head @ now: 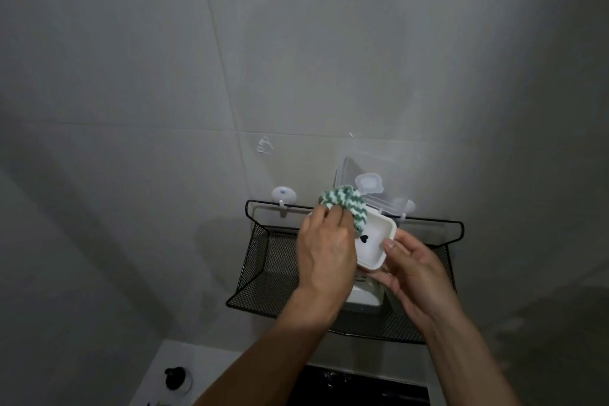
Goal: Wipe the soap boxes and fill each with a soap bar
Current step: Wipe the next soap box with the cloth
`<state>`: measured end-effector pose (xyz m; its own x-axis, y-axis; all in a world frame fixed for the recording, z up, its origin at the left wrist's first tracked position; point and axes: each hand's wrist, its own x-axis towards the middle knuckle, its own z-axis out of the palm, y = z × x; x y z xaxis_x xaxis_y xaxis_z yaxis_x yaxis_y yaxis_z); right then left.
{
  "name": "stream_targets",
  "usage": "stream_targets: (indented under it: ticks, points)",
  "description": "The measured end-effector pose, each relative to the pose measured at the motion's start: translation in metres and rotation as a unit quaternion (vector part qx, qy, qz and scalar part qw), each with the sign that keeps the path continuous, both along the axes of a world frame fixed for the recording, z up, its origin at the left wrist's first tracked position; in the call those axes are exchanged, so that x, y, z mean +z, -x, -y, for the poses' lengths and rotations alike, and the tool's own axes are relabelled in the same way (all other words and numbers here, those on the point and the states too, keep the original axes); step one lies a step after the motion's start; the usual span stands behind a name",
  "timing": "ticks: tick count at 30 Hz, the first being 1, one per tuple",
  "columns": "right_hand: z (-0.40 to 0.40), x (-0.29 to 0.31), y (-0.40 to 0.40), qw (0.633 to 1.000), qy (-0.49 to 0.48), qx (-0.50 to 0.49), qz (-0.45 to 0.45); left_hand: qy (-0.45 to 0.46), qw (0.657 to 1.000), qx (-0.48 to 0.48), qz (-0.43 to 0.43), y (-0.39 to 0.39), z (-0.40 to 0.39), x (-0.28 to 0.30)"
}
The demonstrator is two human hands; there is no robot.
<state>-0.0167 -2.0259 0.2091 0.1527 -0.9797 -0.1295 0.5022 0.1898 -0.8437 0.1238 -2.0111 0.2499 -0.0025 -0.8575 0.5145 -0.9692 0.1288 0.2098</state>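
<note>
No words, numbers or brand names can be read anywhere. The only sign is a small black heart, right of the middle of the frame, on the inside floor of the white soap box [374, 242]. Just under it, a second white soap box [364, 297] shows a few small dark marks on top, too blurry to read. The round white hook [283, 194] on the wall has a little blue spot, also too small to read.

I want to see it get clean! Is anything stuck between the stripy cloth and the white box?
Nothing visible is. The left hand presses the green-and-white cloth against the open soap box, which the right hand holds above the black mesh basket.
</note>
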Motion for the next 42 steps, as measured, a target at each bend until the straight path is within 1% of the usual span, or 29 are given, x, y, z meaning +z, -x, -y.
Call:
stream_targets:
  ticks: [2,8,11,15,18,20,23,28,33,36,38,42]
  points:
    - [0.000,0.000,-0.001,1.000,0.008,0.001,-0.006,-0.008,1.000,-0.002,-0.012,0.005,0.000,-0.001]
    - [-0.001,0.000,0.002,1.000,0.014,0.013,0.008,-0.034,0.986,-0.005,-0.164,0.010,0.000,0.010]
    - [-0.002,-0.001,0.000,0.999,0.014,0.021,0.020,-0.048,0.968,-0.010,-0.245,0.012,0.003,0.015]
    - [-0.004,0.001,-0.003,0.999,0.013,0.032,0.011,-0.071,0.949,-0.014,-0.306,0.014,0.005,0.020]
    - [-0.006,0.004,-0.007,0.999,0.022,0.041,0.014,-0.092,0.928,-0.004,-0.362,0.011,0.009,0.023]
    - [-0.007,0.006,-0.009,0.999,0.027,0.046,0.012,-0.108,0.917,0.001,-0.383,0.008,0.011,0.024]
    - [-0.007,0.006,-0.012,0.998,0.021,0.052,0.024,-0.124,0.920,-0.010,-0.373,0.007,0.012,0.024]
    - [-0.002,0.007,-0.009,0.997,-0.006,0.038,0.064,-0.135,0.929,-0.058,-0.340,0.007,0.007,0.024]
    - [0.002,0.004,-0.005,0.993,-0.037,0.023,0.110,-0.124,0.957,-0.104,-0.242,0.006,0.000,0.024]
    - [0.004,0.004,0.000,0.992,-0.042,0.030,0.115,-0.116,0.972,-0.128,-0.162,0.005,-0.004,0.025]
    - [0.004,0.005,0.003,0.992,-0.036,0.044,0.109,-0.115,0.975,-0.150,-0.119,0.001,-0.007,0.026]
    - [0.003,0.005,0.007,0.992,-0.030,0.074,0.099,-0.127,0.970,-0.197,-0.065,-0.007,-0.010,0.030]
